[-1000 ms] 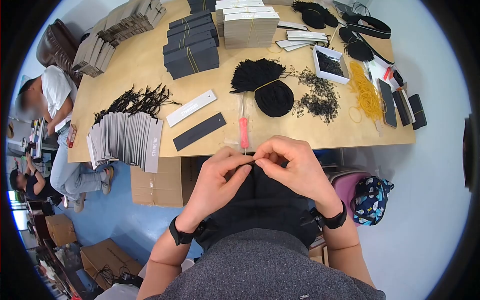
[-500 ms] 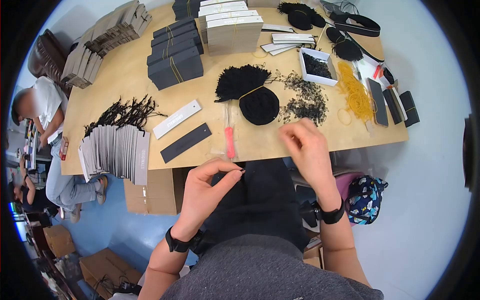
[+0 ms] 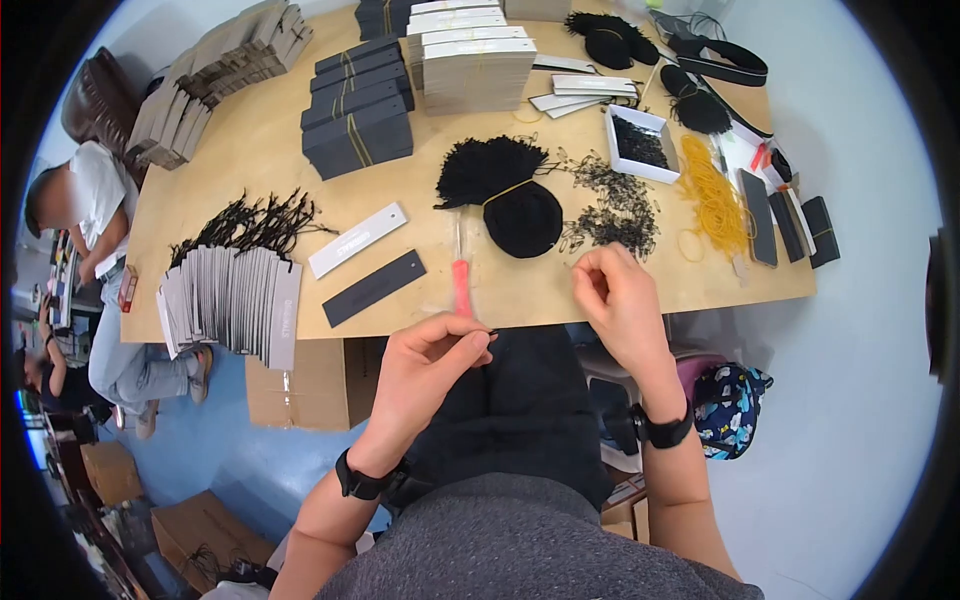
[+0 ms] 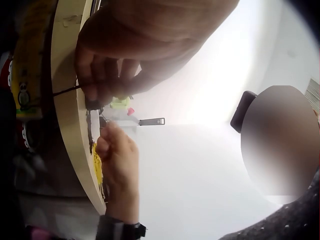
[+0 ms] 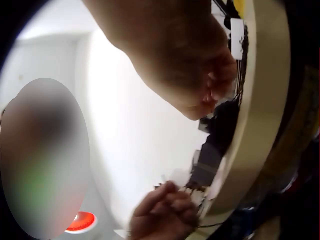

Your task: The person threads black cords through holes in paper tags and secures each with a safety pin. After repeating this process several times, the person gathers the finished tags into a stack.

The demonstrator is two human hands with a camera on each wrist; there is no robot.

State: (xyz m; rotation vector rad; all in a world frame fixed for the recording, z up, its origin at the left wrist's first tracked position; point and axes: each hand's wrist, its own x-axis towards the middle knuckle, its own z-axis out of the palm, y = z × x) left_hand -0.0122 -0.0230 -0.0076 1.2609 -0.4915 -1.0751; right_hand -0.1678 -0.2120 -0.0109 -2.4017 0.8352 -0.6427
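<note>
The right hand [image 3: 624, 308] has moved off to the table's [image 3: 535, 300] front edge, hold unclear; left hand [image 3: 428, 368] alone pinches black string [image 4: 67, 91].

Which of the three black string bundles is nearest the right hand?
The front bundle, just left of the loose black pins by the right hand; the second bundle and third bundle lie farther back.

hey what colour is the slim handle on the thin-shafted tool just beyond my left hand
The slim handle is pinkish red, showing best in the head view.
</note>
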